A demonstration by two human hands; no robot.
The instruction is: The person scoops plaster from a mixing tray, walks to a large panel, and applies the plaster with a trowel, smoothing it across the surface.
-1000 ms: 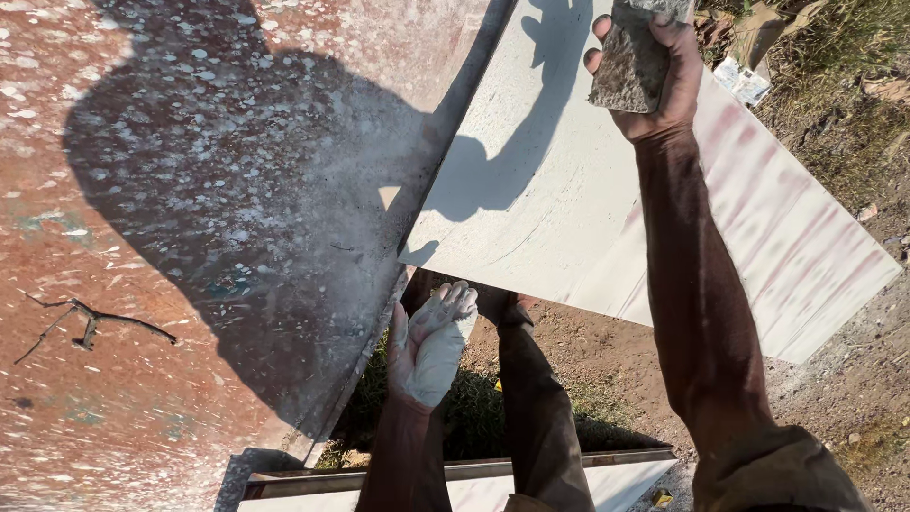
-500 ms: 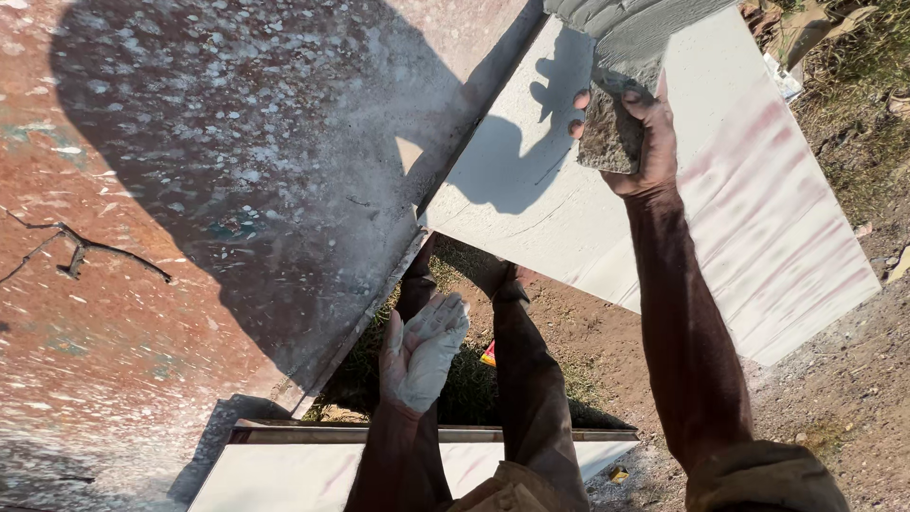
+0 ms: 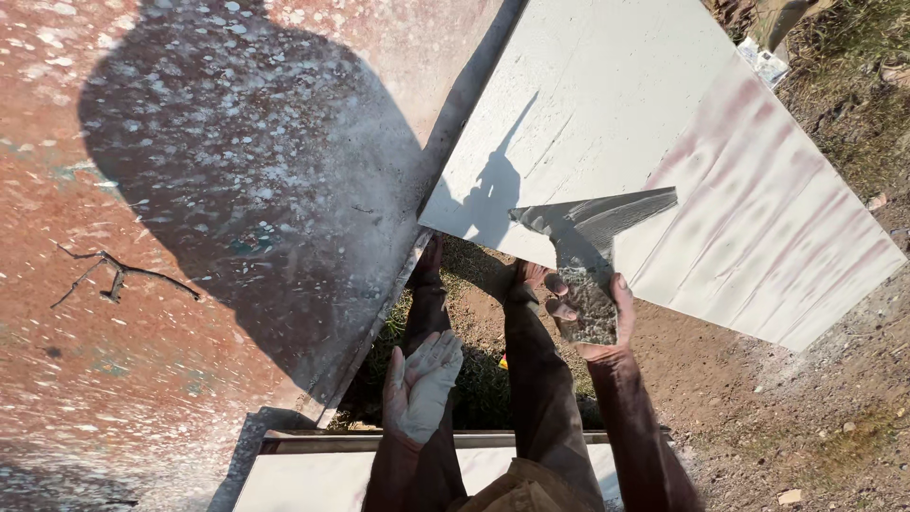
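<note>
Two bare hands showed: the right hand (image 3: 592, 318) clenched its grip on a grey trowel (image 3: 592, 237) over a white slab (image 3: 664, 161); the left hand (image 3: 420, 384) hung open, dusted white.

A flat, grey metal trowel (image 3: 592, 248), pointed blade smeared with wet mortar, tilts over the white slab's (image 3: 664, 142) lower edge; handle end gripped in the right hand (image 3: 602, 318).

Tight spot here: the red wall (image 3: 190, 237) blocks the left, and the white panel (image 3: 664, 171) closes off ahead. Only the dirt ground (image 3: 758, 417) on the right is open.
</note>
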